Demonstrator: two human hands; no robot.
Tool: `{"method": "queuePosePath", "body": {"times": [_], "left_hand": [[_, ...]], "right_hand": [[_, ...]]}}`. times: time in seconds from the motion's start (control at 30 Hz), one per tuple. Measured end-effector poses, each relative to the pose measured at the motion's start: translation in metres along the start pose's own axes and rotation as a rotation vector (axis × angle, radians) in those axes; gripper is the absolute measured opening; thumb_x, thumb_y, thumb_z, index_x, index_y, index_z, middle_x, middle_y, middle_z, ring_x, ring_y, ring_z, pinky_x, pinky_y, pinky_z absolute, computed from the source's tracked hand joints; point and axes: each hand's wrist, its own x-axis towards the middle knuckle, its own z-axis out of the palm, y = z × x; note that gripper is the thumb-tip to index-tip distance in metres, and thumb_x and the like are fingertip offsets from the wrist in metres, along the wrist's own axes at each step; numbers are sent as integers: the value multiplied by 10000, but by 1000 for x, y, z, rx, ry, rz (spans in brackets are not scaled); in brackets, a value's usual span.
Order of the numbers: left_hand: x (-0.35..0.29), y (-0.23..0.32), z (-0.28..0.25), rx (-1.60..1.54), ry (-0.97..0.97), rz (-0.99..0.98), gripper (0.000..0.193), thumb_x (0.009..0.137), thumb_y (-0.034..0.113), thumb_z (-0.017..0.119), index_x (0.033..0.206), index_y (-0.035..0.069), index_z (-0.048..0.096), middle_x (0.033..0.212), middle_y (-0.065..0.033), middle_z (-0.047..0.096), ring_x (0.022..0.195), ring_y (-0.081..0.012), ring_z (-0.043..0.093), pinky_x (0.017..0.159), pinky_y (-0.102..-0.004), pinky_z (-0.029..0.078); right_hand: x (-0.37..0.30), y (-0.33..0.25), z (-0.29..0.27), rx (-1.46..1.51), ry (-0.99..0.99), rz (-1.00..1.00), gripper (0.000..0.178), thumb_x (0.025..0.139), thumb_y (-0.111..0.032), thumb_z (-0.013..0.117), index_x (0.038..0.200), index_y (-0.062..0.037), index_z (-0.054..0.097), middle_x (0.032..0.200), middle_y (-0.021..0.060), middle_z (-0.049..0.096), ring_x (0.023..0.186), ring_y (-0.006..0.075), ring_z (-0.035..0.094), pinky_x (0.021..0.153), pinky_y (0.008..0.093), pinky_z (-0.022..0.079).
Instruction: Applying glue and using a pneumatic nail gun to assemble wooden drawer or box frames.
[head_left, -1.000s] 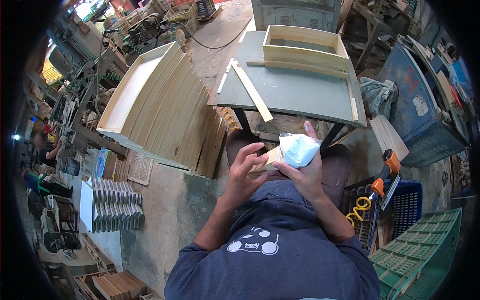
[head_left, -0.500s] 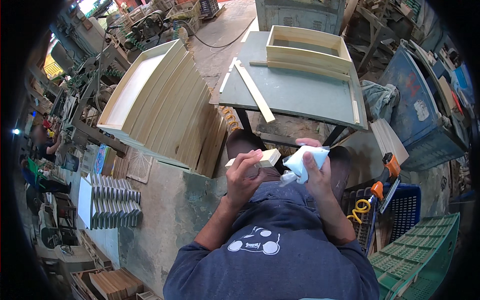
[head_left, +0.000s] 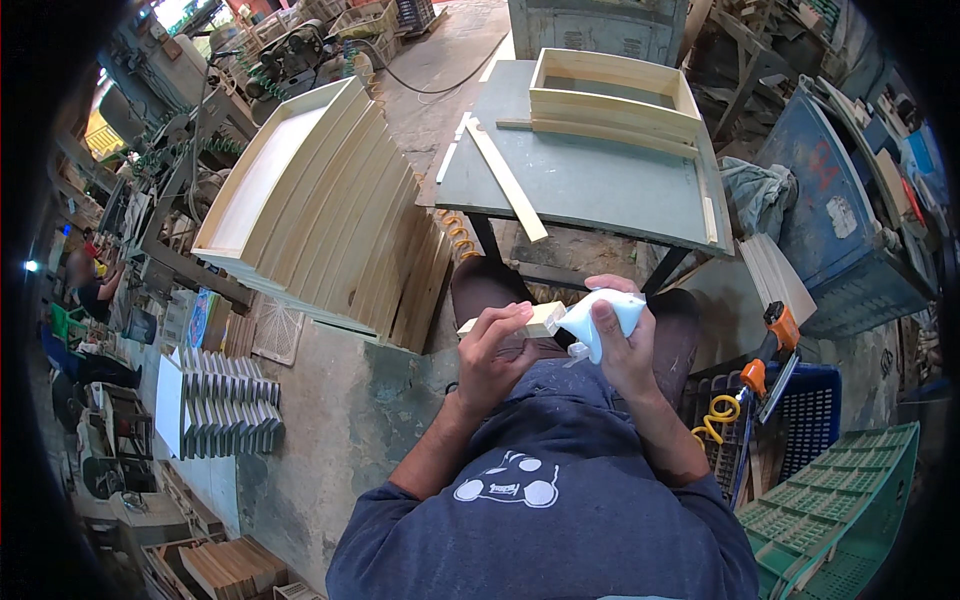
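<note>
My left hand (head_left: pixel 488 362) is closed around a short block of pale wood (head_left: pixel 546 319), perhaps several strips held together; its end points to the right. In my right hand (head_left: pixel 634 352) is a clear plastic bag (head_left: pixel 602 318) with pale blue-white contents, squeezed between thumb and fingers. The bag's left side comes right up to the wood's end; whether they touch I cannot tell. Both hands are above my lap, in front of the grey-topped table (head_left: pixel 580 185).
Wooden frames (head_left: pixel 588 112) and a loose strip (head_left: pixel 506 182) lie on the table. To the left rises a tall stack of wooden trays (head_left: pixel 320 215), with stacked panels (head_left: pixel 225 405) nearer. At right are an orange nail gun (head_left: pixel 770 350), a blue crate (head_left: pixel 812 415) and a green crate (head_left: pixel 845 510).
My right hand has moved slightly left and tilted the bag, bringing it up to the wood's end. My left hand has shifted a little, still holding the wood.
</note>
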Motion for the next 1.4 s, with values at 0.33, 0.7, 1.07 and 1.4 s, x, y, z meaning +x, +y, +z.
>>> {"method": "queuePosePath", "body": {"times": [0.33,0.7,1.07,1.4], "left_hand": [[0,0,1,3,2,9,413,684,-59,721,1076,27,625,1047,-140,644,1013,-300,653,882,-373,534],[2,2,2,5,18,18,409,662,-80,716,1052,12,632,1018,-155,653,971,-277,663,847,-350,537],[11,-4,-10,45,36,37,427,674,-73,705,1082,28,631,1038,-137,647,981,-290,657,838,-358,543],[13,-10,-15,91,16,18,426,677,-68,708,1084,35,632,1040,-138,646,955,-288,663,809,-351,549]], "right_hand": [[4,4,-1,20,70,-36,379,946,-334,601,1150,-18,561,910,36,598,752,66,557,637,202,461],[4,4,-6,-61,92,-94,366,947,-321,601,1145,-14,571,903,41,602,772,78,557,661,217,457],[-4,-10,-16,-308,-304,-89,649,885,-201,639,1423,21,353,855,110,645,653,109,577,662,256,490],[-15,4,4,-515,-630,-256,855,757,-141,715,1486,-106,269,728,121,628,616,273,647,607,366,542]]}}
